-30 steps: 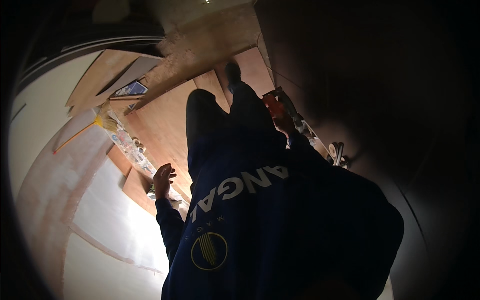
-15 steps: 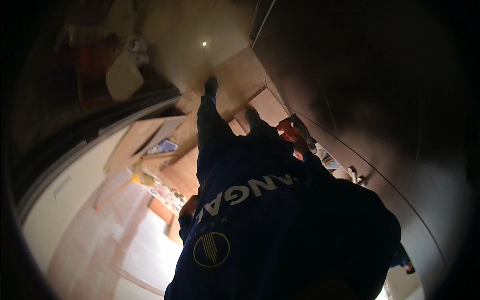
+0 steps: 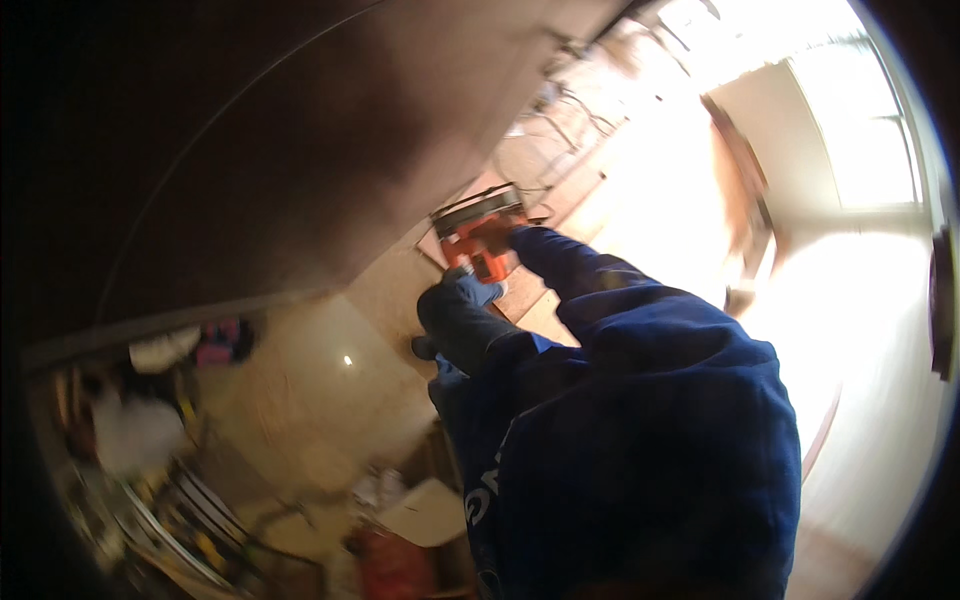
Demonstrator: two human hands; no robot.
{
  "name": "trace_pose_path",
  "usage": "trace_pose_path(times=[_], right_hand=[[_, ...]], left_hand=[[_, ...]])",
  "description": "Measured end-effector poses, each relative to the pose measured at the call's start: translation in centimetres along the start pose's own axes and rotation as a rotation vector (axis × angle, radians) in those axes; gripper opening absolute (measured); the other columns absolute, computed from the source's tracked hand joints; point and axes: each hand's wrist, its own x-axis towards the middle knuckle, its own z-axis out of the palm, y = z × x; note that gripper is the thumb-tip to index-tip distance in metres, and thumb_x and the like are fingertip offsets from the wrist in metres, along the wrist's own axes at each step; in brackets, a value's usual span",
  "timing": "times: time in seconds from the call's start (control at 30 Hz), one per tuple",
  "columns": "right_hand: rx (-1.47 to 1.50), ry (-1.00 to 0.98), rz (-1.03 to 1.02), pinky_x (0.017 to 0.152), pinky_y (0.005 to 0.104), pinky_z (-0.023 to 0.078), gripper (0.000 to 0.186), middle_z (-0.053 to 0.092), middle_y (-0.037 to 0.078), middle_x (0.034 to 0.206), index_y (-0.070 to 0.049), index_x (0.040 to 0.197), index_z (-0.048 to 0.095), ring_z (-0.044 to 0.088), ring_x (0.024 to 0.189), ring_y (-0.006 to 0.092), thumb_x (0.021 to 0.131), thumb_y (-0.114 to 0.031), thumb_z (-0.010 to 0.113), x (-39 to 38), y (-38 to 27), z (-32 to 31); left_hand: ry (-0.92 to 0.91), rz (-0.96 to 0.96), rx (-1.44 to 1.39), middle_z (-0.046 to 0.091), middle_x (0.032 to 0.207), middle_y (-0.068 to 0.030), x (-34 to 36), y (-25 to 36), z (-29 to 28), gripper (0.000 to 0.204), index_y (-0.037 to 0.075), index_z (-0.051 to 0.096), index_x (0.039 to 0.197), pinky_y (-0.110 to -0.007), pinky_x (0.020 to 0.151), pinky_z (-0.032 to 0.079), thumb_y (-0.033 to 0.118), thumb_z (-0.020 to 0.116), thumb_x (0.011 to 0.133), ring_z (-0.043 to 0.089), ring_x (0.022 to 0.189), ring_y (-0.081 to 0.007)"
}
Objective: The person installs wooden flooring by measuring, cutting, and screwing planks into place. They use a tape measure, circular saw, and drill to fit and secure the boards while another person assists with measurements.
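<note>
My right hand (image 3: pixel 492 236) is closed round the handle of an orange and black nail gun (image 3: pixel 478 245), held out ahead of my leg at the end of a blue sleeve (image 3: pixel 600 275). A long black bar runs along the tool's far side. Motion blur hides its finer parts. Just below the tool are my legs and shoes. My left hand does not show.
A large dark panel (image 3: pixel 300 150) fills the upper left. Boards (image 3: pixel 545 318) lie on the floor near my feet. At the lower left are a red thing (image 3: pixel 395 565), a pale rounded piece (image 3: pixel 428 512) and clutter. Bright windows (image 3: pixel 855 120) stand at the upper right.
My view and body have swung round: the dark panel shifts from right to left and a bright room appears at right. The nail gun stays in my right hand; my left hand has left view.
</note>
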Motion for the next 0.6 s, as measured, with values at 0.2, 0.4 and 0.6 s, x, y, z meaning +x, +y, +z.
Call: trace_pose_path(times=[0.2,0.4,0.6], right_hand=[[0.133,0.169,0.104,0.088,0.0464,0.05,0.046,0.071,0.011,0.109,-0.018,0.119,0.064,0.066,0.106,0.0305,0.073,-0.018,0.069,0.1,-4.8,1.1],[0.241,0.321,0.25,0.085,0.0469,0.049,0.034,0.072,0.007,0.103,-0.021,0.109,0.069,0.067,0.101,0.027,0.074,-0.02,0.071,-0.7,-6.3,3.5],[0.301,0.418,0.392,0.081,0.0475,0.047,0.023,0.074,0.003,0.096,-0.023,0.099,0.075,0.069,0.096,0.0235,0.075,-0.022,0.072,2.2,-5.9,5.4]], left_hand=[[-0.211,0.0,0.296,0.065,0.12,-0.0164,3.1,9.7,3.2,0.041,0.003,0.058,0.132,-0.045,0.083,0.054,0.021,0.06,0.095,0.063,0.108,-0.0284],[-0.389,0.051,0.563,0.064,0.126,-0.0184,6.4,19.6,7.7,0.043,0.002,0.056,0.135,-0.047,0.085,0.054,0.019,0.059,0.096,0.062,0.114,-0.0309],[-0.456,0.095,0.755,0.061,0.131,-0.0205,12.6,26.0,14.7,0.053,0.007,0.049,0.144,-0.05,0.084,0.054,0.022,0.062,0.094,0.059,0.12,-0.0345]])
